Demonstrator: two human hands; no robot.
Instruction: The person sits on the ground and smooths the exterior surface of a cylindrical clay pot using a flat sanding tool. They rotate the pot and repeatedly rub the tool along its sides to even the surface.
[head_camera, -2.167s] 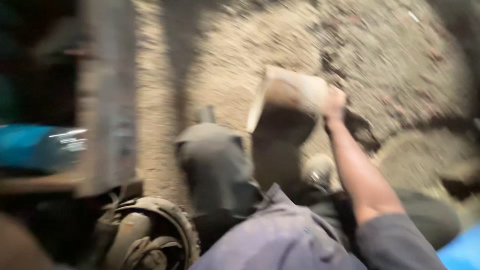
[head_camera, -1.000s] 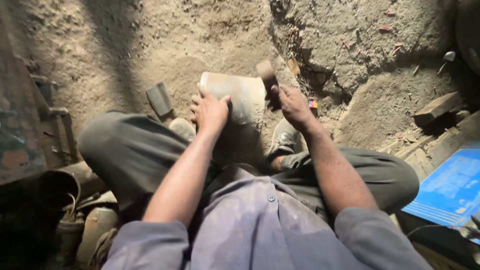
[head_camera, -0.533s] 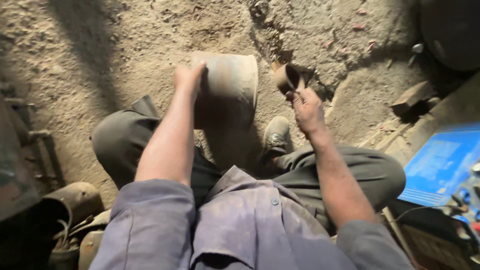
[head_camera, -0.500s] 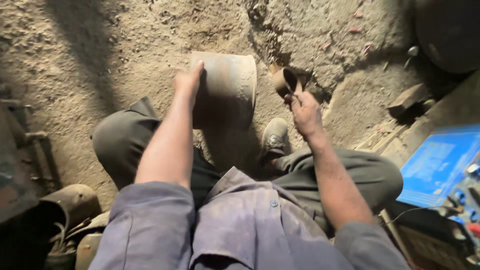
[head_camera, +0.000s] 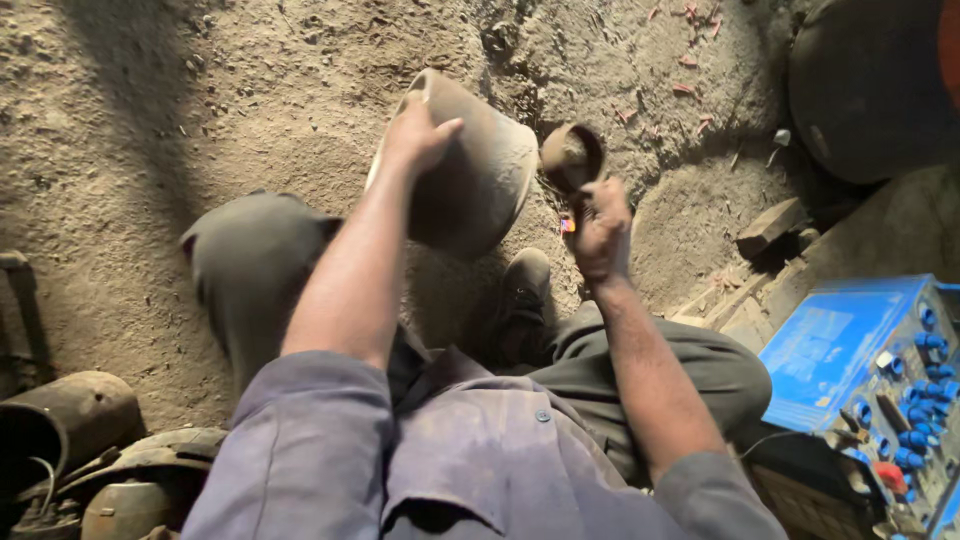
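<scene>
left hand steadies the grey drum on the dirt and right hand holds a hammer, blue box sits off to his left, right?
One slip: the blue box sits to the right, as the head view shows. The left hand does steady the drum, and the right hand holds the hammer.

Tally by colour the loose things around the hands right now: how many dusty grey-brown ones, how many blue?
Dusty grey-brown: 3, the wide flared metal shell under the left hand, the round-headed mallet in the right hand, the wooden block on the dirt.
Blue: 1, the blue box-shaped machine.
Total: 4
</scene>
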